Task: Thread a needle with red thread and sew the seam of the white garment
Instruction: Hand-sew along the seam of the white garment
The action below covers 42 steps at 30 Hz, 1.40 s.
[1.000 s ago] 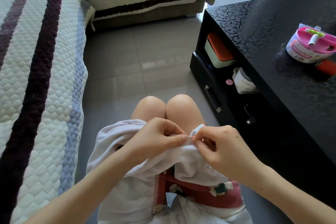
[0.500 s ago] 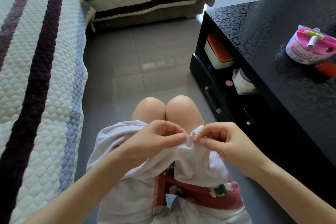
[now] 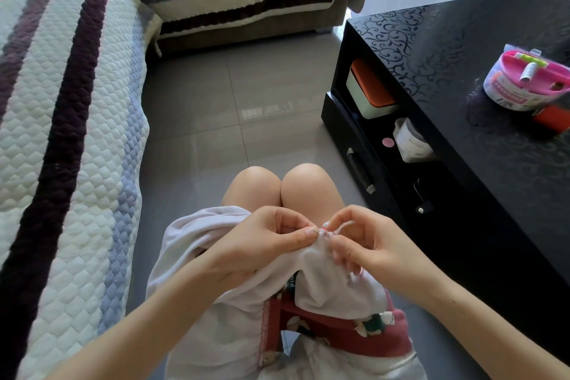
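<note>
The left hand has its fingers curled tight, thumb pressed to forefinger, pinching a raised fold of the garment; the ridge probably stands the seam up so the point can pass through it. The right hand curls thumb and forefinger into a ring whose tips meet just right of the left thumb. They seem to pinch the back end of the needle, though it is too small to be sure, while the lower fingers rest bent on the cloth to steady it. The needle's dark tip shows between the two sets of fingertips, touching the left thumbnail, with a few marks of red thread just right of it on the fold. The rest of the garment hangs below both hands over the lap, slack, so only the worked part is taut. Threading looks done and stitching is under way. The kit sits well beyond the right fingers on the counter, out of the way
</note>
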Tool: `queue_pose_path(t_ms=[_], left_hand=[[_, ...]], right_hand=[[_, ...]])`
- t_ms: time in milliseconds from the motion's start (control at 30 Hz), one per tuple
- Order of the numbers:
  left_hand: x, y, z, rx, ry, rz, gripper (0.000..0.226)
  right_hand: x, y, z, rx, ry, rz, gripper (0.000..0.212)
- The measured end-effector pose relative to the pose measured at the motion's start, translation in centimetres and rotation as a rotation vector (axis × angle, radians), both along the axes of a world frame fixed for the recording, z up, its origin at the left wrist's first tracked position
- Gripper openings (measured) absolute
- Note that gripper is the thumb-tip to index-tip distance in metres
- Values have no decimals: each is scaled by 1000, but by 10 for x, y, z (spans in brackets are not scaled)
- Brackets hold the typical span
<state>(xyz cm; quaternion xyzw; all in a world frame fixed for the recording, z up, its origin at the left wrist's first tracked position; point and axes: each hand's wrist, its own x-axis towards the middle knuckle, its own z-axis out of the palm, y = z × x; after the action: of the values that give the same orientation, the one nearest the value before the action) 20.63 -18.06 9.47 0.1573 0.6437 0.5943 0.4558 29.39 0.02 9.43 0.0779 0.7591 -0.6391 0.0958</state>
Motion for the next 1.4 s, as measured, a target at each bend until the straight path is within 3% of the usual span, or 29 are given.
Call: queue_pose_path(t_ms=[133,333,467,500,733,933,1033,1167,1200,1300,1333,1400], left_hand=[[2,3,-1,-12,10,21,18],[1,10,-2,-39,69,42,15],[-2,8,-3,-56,61,74,16],[-1,9,-3,-55,66,69,17],[0,8,-3,-30,92,27,12],[10,10,-3,-72,224,8,28],[9,12,3,-95,283,-15,29],[16,22,-12,-304,655,84,39],[15,23,-15,-298,643,67,36],[4,22,-10,-208,441,0,22],[-2,19,-5,-185,399,-5,19],[-10,16,0,-162,324,-44,14]], right_hand=[[3,5,-5,130,48,-21,20],[-6,-7,-5,102,112,-82,13],[-5,-5,-5,689,419,-91,15],[-6,-5,-4,748,505,-96,17],[-18,-10,-11,791,755,-80,11],[-12,-18,-8,800,978,-12,22],[-9,-19,-6,631,973,-2,20],[-10,-24,13,311,956,34,14],[-15,-24,19,173,856,16,12],[-32,-9,27,-431,311,-78,12],[-36,0,26,-560,166,-86,15],[-42,16,21,-627,9,-106,10]])
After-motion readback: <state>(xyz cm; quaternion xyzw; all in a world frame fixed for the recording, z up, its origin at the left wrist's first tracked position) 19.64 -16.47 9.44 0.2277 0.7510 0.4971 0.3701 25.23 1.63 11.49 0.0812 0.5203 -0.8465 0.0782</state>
